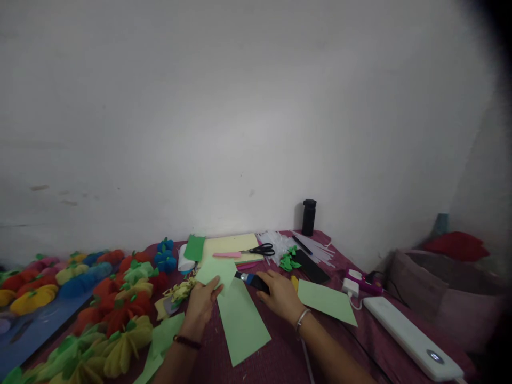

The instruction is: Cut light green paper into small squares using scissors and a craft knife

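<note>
From where I stand, the work is at the middle of the maroon tablecloth [280, 360]. The left hand [202, 304] is on the near edge of a small pale green sheet [211, 271], thumb and forefinger out over it; whether they pinch it or only press, I cannot tell. The right hand [280, 296] is wrapped around a black-handled tool [257, 282], probably a cutter, its pale tip pointing left, close to that sheet's right edge. A longer pale green strip [245, 330] runs towards the near side, its far end close under the tip.

I take the step in hand to be dividing or trimming the green sheets. The next move, as I judge it, calls for a steady left hand, its fingers clear of the tip, and a controlled stroke from the right.

As for containers, a pale fabric bin [436, 298] stands at the far right, its inside too dim to make out, with a red item [458, 249] by its far rim. A lidded black bottle [308, 217] stands upright by the wall; its contents are hidden. Black-handled scissors [262, 249] lie beyond the hands, on cream paper [248, 241].
</note>
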`<state>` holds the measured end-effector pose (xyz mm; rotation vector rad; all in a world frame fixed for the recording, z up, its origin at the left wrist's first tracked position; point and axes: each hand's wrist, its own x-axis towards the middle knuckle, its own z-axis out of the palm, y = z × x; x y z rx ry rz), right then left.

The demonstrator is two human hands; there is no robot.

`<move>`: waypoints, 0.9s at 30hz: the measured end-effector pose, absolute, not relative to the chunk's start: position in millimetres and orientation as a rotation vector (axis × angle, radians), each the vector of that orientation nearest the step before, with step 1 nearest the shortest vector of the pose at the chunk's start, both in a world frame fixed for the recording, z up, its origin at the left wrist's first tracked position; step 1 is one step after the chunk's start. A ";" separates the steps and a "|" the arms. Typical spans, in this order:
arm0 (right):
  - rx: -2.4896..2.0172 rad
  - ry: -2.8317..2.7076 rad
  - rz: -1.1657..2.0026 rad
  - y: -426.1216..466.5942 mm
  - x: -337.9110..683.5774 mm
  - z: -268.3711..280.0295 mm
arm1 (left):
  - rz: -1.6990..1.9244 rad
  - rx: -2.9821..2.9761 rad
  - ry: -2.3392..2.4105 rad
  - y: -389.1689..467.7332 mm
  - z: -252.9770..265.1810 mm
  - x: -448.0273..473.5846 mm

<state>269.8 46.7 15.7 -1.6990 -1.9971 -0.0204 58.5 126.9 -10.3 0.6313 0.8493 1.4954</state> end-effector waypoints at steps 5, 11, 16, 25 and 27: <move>-1.695 -1.997 -0.032 44.5 268.3 19.0 | 1.457 0.676 0.845 129.9 -5.8 52.0; -1.707 -2.011 -0.037 42.4 263.2 18.5 | 1.419 0.697 0.861 125.0 -10.0 61.7; -1.701 -1.993 -0.041 44.0 266.8 17.6 | 1.387 0.736 0.837 124.4 -10.7 59.5; -1.690 -2.036 -0.034 43.9 263.9 16.1 | 1.293 0.794 0.855 127.0 -12.7 56.0; -1.690 -2.028 -0.030 43.9 263.5 16.1 | 1.266 0.810 0.843 127.7 -16.8 58.1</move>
